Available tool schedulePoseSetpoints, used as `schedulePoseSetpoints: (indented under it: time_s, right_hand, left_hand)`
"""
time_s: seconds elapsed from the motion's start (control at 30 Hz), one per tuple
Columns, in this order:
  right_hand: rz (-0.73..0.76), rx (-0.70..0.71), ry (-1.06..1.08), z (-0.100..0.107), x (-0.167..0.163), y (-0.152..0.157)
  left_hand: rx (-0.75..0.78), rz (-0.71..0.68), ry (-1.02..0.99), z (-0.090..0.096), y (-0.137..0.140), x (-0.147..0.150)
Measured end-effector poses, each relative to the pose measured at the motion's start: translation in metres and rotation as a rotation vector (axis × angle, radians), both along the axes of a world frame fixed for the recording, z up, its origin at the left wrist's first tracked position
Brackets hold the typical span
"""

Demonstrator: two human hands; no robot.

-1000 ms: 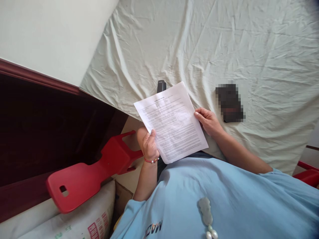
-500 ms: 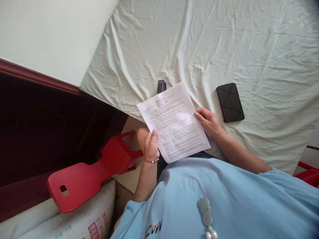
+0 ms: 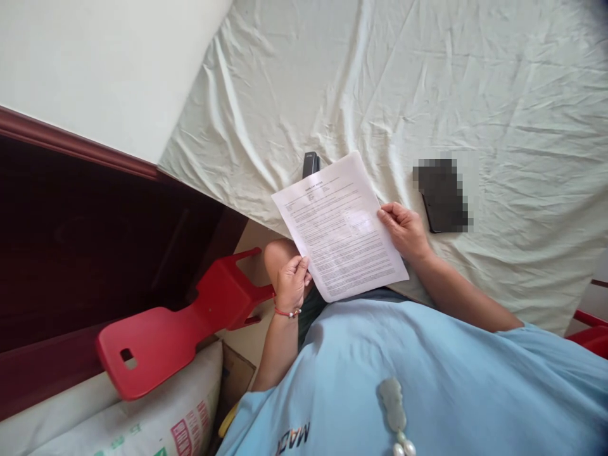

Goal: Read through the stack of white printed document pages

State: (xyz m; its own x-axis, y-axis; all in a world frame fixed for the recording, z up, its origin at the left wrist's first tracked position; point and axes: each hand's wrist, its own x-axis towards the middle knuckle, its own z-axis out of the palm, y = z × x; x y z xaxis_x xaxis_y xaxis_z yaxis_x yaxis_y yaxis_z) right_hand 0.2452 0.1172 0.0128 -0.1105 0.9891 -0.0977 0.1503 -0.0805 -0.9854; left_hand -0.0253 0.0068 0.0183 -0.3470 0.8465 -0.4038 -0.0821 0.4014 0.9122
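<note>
Two hands hold one printed sheet of paper [image 3: 341, 228] above the lap: the left hand [image 3: 291, 283] pinches its lower left edge, the right hand [image 3: 403, 229] grips its right edge. Beyond, a black stapler [image 3: 310, 164] peeks out behind the sheet and a dark phone [image 3: 441, 195] lies on the wrinkled bedsheet [image 3: 427, 82].

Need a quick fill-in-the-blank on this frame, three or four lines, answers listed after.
1. Both hands hold one printed sheet of ____.
2. The left hand wears a thin ____ bracelet at the wrist.
3. The dark phone lies on the bedsheet, just beyond the ____ hand.
4. The plastic chair lying tipped over beside the bed is ____.

Missing words: paper; red; right; red.
</note>
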Motion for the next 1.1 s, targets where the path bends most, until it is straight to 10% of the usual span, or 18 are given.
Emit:
schedulePoseSetpoints:
  time_s: [0.87, 1.1]
  right_hand:
    - [-0.023, -0.036, -0.132, 0.022, 0.029, 0.005]
    - [0.016, -0.086, -0.791, 0.019, 0.03, -0.008]
  left_hand:
    - [0.149, -0.021, 0.076, -0.011, 0.04, 0.007]
    - [0.202, -0.116, 0.48, -0.011, 0.034, 0.017]
